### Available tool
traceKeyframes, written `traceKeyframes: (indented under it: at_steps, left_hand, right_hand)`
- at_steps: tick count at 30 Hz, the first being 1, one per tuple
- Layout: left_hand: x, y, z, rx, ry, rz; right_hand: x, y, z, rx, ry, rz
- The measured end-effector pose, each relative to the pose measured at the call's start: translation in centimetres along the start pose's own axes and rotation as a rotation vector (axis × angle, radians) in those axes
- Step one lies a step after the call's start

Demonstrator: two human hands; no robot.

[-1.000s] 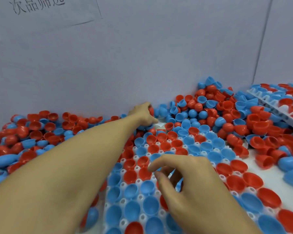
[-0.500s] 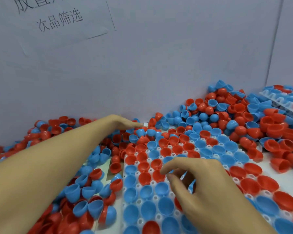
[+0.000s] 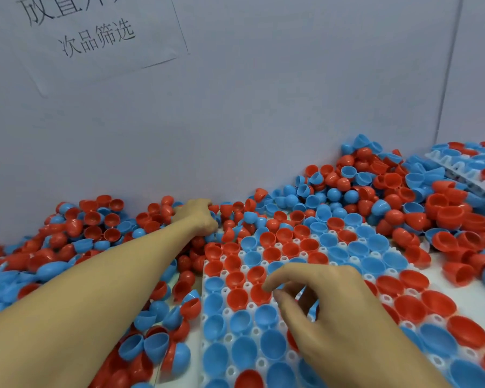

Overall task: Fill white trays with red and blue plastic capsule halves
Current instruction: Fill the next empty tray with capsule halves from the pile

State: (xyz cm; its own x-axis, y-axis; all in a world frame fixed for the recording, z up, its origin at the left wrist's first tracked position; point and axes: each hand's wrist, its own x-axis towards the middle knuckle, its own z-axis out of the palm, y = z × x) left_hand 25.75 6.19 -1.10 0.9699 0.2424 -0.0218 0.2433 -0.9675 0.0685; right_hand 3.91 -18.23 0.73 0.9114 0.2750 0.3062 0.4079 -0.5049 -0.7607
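Head view: capsule halves being gathered from the bench heap and seated in the white tray.

The left hand (image 3: 198, 218) is buried, fingers curled, in the loose capsule halves (image 3: 381, 191) by the wall; what is gripped cannot be told. The right hand (image 3: 328, 306) is held over the white tray (image 3: 209, 278), thumb and forefinger nearly pinched; a blue piece seems tucked beneath. The halves are judged light, stiff, slippery shells, best taken by the rim.

White table (image 3: 459, 298) w/ loose capsule halves (image 3: 101, 228) & two trays (image 3: 221, 289).
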Motion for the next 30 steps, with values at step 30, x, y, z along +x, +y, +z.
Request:
traceKeyframes:
  at_steps: [30]
  left_hand:
    - [-11.4, -8.6, -6.7, -1.984, 0.178, -0.515]
  right_hand:
    - [-0.2, -1.0, 0.1, 0.013, -0.046, -0.021]
